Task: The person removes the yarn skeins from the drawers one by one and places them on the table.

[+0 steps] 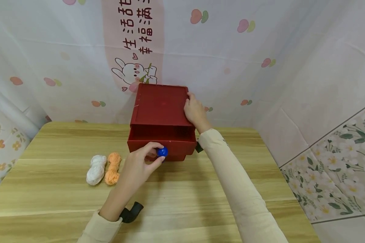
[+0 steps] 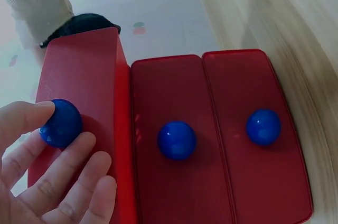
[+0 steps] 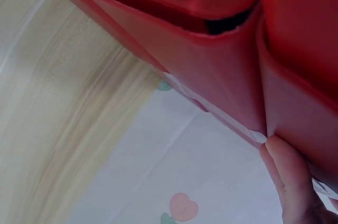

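A red drawer box (image 1: 162,103) stands at the back of the table with its top drawer (image 1: 179,147) pulled out. My left hand (image 1: 141,160) pinches the round blue knob (image 1: 162,152) of that drawer between thumb and fingers. In the left wrist view, two lower drawers are shut, with a middle blue knob (image 2: 177,140) and a bottom blue knob (image 2: 263,127). My right hand (image 1: 196,111) rests on the right edge of the box, fingers along its top and side. The right wrist view has that hand's fingers (image 3: 290,166) against the red side.
Left of the box lie a white yarn skein (image 1: 96,169) and an orange yarn skein (image 1: 113,168) on the wooden table (image 1: 54,189). A patterned curtain (image 1: 225,60) hangs right behind the box. Black straps show at both wrists.
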{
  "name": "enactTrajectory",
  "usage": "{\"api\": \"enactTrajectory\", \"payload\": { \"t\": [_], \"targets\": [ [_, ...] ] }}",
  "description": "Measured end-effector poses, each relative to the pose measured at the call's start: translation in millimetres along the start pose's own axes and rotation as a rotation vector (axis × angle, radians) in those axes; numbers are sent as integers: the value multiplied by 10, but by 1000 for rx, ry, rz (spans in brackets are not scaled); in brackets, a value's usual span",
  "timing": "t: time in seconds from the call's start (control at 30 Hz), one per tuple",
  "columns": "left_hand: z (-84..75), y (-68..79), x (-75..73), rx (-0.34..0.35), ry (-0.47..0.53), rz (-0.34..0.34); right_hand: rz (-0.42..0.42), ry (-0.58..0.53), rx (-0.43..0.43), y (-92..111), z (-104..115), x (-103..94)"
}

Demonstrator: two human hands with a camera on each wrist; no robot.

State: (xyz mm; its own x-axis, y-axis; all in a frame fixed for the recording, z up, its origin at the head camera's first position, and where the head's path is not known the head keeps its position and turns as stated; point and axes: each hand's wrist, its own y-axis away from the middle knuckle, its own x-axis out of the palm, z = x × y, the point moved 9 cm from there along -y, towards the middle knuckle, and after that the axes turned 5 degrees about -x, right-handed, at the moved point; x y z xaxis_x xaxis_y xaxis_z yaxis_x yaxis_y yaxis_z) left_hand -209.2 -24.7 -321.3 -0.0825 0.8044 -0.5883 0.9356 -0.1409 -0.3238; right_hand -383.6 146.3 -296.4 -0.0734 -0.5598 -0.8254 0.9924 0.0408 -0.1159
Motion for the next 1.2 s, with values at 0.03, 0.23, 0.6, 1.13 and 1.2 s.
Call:
{"api": "enactTrajectory", "payload": {
  "t": [0.03, 0.23, 0.6, 1.13, 1.2],
  "targets": [
    [7, -28, 3, -1, -1, 0, -2, 1, 0, -2, 2, -2],
    [63, -180, 15, -29, -3, -3, 4, 12, 2, -8, 14, 2],
    [148, -379, 50, -59, 28, -12, -3, 14, -1, -1, 17, -5],
    [148, -425, 72, -81, -8, 38, 2, 18, 9, -9, -4, -18],
    [140, -395, 63, -73, -16, 45, 0, 26, 11, -14, -3, -14]
  ]
}}
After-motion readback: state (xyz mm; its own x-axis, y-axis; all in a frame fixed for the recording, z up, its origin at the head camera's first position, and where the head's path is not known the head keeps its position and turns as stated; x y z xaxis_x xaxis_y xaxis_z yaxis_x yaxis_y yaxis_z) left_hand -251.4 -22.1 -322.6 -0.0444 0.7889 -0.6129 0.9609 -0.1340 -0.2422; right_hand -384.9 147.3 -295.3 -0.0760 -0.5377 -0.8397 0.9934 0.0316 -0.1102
